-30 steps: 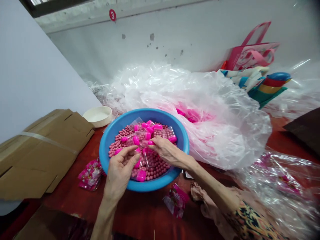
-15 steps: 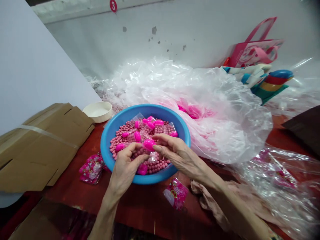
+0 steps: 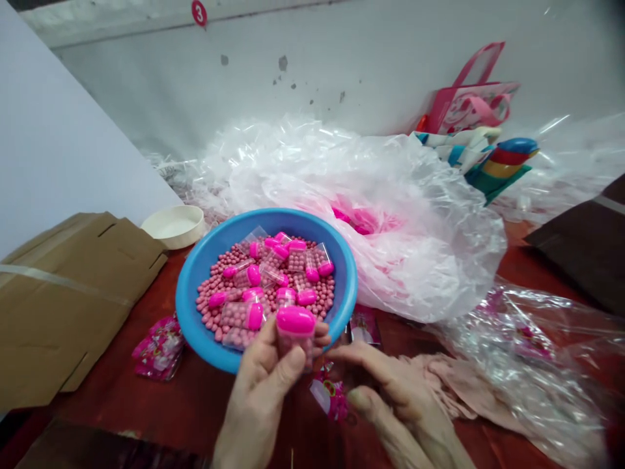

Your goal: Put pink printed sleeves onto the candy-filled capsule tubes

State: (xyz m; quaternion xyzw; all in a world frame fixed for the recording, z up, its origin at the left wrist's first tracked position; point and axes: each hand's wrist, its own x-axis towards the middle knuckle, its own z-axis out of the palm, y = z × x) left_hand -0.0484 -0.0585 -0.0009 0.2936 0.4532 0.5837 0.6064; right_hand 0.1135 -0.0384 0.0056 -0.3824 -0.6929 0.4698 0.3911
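Observation:
A blue plastic basin (image 3: 195,273) on the red table holds many small pink candy balls (image 3: 215,309) and several clear capsule tubes with bright pink caps (image 3: 297,257). My left hand (image 3: 263,384) is closed round one such pink-capped tube (image 3: 295,329), held upright just in front of the basin's near rim. My right hand (image 3: 390,391) lies low on the table beside it, fingers curled over a small pink printed packet (image 3: 329,397); whether it grips the packet I cannot make out.
Crumpled clear plastic sheeting (image 3: 390,195) with pink items inside lies behind the basin. A flattened cardboard box (image 3: 63,293) is at left, a white bowl (image 3: 173,226) behind it. Pink packets (image 3: 159,348) lie left of the basin. A pink bag (image 3: 463,104) stands by the wall.
Both hands drew back out of the basin toward me. The left hand now holds a pink-capped tube upright; the right hand dropped to the table onto a packet.

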